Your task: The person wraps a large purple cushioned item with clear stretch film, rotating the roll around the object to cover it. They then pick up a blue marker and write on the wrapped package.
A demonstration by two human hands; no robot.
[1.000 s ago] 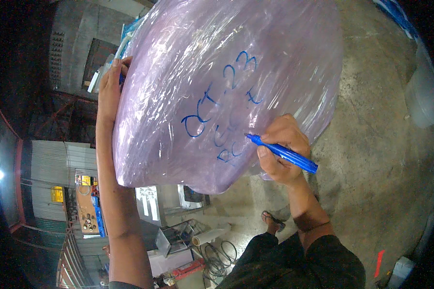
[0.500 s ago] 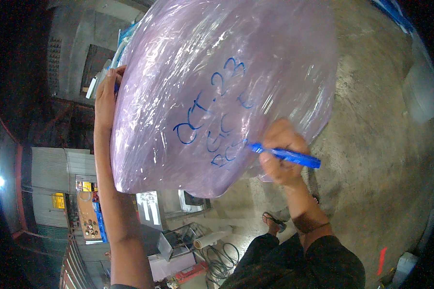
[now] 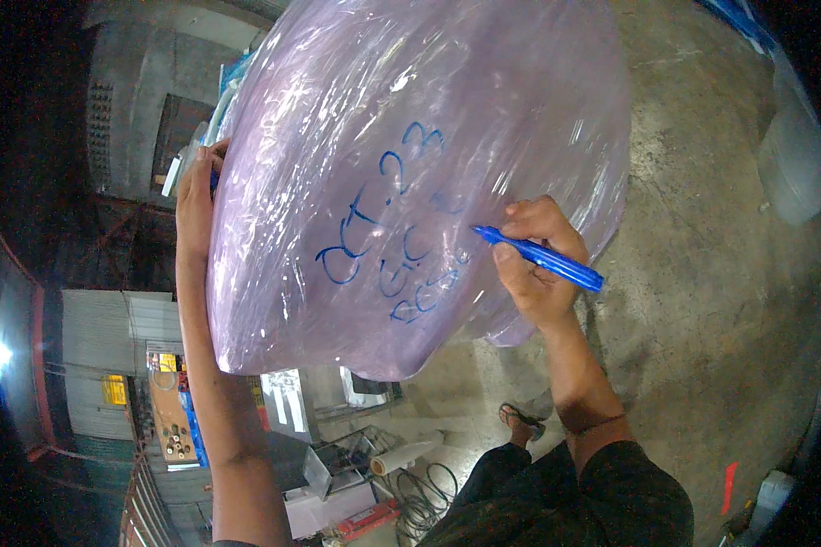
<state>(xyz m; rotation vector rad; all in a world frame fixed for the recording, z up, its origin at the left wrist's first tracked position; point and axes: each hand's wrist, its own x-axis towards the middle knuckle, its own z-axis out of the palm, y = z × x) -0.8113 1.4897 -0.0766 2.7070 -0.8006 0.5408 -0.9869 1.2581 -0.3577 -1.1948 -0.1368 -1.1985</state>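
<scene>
A large bundle (image 3: 283, 301) wrapped in shiny, purple-tinted clear plastic film fills the upper middle. Blue handwriting in several rows runs slantwise over its face. A blue marker (image 3: 556, 264) is gripped between the thumb and fingers of my right hand (image 3: 540, 264). Its tip points left, at or just above the film beside the lowest row; contact cannot be made out. My left hand (image 3: 196, 196) lies along the bundle's left side with fingers curled at the edge. A small dark blue bit shows by those fingers, too hidden to name.
Concrete floor (image 3: 693, 301) spreads to the right, with a translucent plastic-covered shape (image 3: 794, 173) at its far edge. Below the bundle are a metal box (image 3: 337, 460), a roll (image 3: 406, 453), coiled cable (image 3: 429, 497) and a red object (image 3: 369, 518). A pegboard (image 3: 171, 410) stands lower left.
My right hand has moved up slightly with the marker, whose tip shifted up from the lowest row. More blue strokes show there. The bundle sits slightly lower and further left in view.
</scene>
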